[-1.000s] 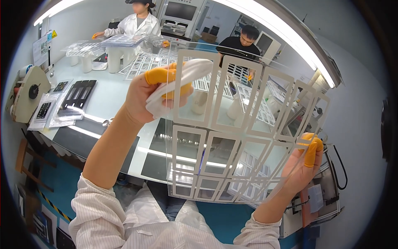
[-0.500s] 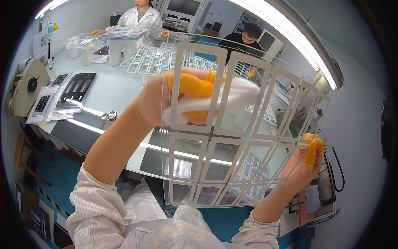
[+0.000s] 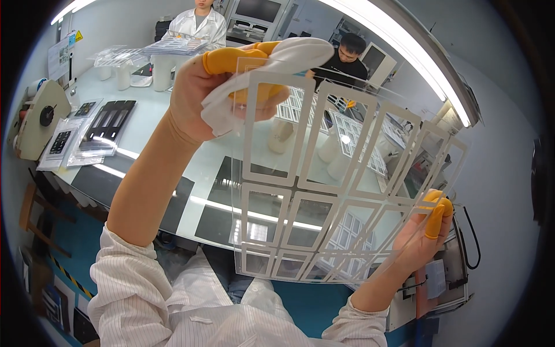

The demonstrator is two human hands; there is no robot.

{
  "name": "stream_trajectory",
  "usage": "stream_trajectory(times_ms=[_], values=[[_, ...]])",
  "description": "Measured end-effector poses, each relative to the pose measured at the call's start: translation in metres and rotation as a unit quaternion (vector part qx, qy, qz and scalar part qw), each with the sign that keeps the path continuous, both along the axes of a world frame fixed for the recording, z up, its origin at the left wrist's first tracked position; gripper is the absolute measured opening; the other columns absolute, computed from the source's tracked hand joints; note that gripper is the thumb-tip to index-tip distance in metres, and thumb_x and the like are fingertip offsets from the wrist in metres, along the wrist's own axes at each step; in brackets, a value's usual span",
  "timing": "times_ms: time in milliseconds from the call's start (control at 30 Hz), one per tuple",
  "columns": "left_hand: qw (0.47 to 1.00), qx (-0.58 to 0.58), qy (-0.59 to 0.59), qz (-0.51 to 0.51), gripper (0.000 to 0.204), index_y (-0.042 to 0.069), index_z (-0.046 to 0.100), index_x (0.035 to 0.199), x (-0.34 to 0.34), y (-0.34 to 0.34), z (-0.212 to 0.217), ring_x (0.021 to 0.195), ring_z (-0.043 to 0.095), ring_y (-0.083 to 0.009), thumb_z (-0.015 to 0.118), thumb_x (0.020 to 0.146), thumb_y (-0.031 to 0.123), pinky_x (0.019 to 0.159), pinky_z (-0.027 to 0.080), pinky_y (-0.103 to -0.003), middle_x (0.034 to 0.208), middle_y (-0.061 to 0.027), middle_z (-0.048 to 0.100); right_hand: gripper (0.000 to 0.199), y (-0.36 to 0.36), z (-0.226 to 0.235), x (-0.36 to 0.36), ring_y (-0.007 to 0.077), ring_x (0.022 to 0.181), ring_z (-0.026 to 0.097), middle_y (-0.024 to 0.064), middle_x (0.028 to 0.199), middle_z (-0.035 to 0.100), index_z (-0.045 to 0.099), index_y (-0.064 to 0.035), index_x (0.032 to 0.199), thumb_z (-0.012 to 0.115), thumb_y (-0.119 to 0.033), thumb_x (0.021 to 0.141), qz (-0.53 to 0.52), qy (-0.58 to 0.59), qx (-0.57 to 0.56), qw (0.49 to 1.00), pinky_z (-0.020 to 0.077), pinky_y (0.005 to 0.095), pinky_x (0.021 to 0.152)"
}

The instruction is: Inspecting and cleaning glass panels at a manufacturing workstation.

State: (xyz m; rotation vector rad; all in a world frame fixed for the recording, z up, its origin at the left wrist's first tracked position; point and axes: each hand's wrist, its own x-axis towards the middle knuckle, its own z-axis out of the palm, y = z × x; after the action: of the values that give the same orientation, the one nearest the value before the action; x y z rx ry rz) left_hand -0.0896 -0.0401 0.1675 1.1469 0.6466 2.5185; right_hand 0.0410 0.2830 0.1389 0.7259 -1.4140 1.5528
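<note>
A large clear plastic sheet (image 3: 301,133), printed with rows of white rectangular frames, stands tilted up in front of me above the table. At its right edge my right hand (image 3: 422,234) pinches it, with orange finger cots on the fingertips. My left hand (image 3: 191,98), also in orange finger cots, is closed on a folded white cloth (image 3: 300,53). That hand is at the sheet's upper left corner, its fingers partly behind the clear plastic. Whether the cloth touches the sheet I cannot tell.
The glass-topped table (image 3: 156,136) holds black panels (image 3: 110,122), bagged parts (image 3: 58,144) and a small metal object (image 3: 157,160). More framed sheets (image 3: 173,45) rest on white cylinders (image 3: 162,72). Two people (image 3: 199,23) work across the table. A lamp (image 3: 428,63) hangs above right.
My left hand has moved up and left with the cloth, from behind the sheet's upper part to its top left corner. The sheet has shifted slightly right; my right hand keeps its hold.
</note>
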Motion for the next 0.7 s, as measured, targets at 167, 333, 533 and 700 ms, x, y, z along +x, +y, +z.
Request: stream_trajectory(times_ms=[167,333,533,700], values=[[0.990,0.026,0.067,-0.121,0.039,-0.006,0.043,0.117,-0.022,-0.011,-0.013,0.059,0.041,-0.0143,0.037,0.088,0.020,0.048,0.035,-0.019,0.081,-0.0124,0.049,0.023,-0.001,-0.001,0.000,0.0194,0.104,0.053,0.0104,0.106,0.057,0.054,-0.0008,0.106,0.050,-0.014,0.088,-0.001,0.007,0.000,1.000,0.0325,0.0351,0.100],[0.994,0.016,0.095,0.060,0.038,-0.005,0.043,0.118,-0.007,-0.026,-0.014,0.052,0.038,-0.0105,0.039,0.089,0.019,0.044,0.031,-0.019,0.070,-0.0077,0.048,0.023,0.002,-0.002,-0.001,0.0190,0.104,0.052,0.0099,0.107,0.057,0.054,-0.0015,0.107,0.049,-0.014,0.088,0.006,0.004,-0.001,1.000,0.0320,0.0354,0.100],[0.818,-0.062,0.273,0.502,0.031,-0.005,0.053,0.110,0.037,-0.032,-0.015,0.054,0.047,-0.0089,0.055,0.083,0.009,0.047,0.036,-0.018,0.076,-0.0075,0.056,0.026,0.002,-0.004,-0.002,0.0180,0.103,0.052,0.0090,0.107,0.056,0.052,-0.0025,0.110,0.050,-0.017,0.088,-0.032,-0.002,-0.020,0.999,0.0334,0.0345,0.098],[0.503,-0.215,0.544,0.637,0.022,-0.002,0.060,0.077,0.075,-0.001,-0.021,0.044,0.042,-0.0148,0.071,0.058,0.002,0.041,0.036,-0.026,0.058,-0.0039,0.045,0.027,0.005,-0.007,-0.004,0.0177,0.103,0.052,0.0086,0.108,0.055,0.051,-0.0028,0.111,0.050,-0.018,0.089,-0.073,-0.002,-0.042,0.996,0.0344,0.0339,0.097]])
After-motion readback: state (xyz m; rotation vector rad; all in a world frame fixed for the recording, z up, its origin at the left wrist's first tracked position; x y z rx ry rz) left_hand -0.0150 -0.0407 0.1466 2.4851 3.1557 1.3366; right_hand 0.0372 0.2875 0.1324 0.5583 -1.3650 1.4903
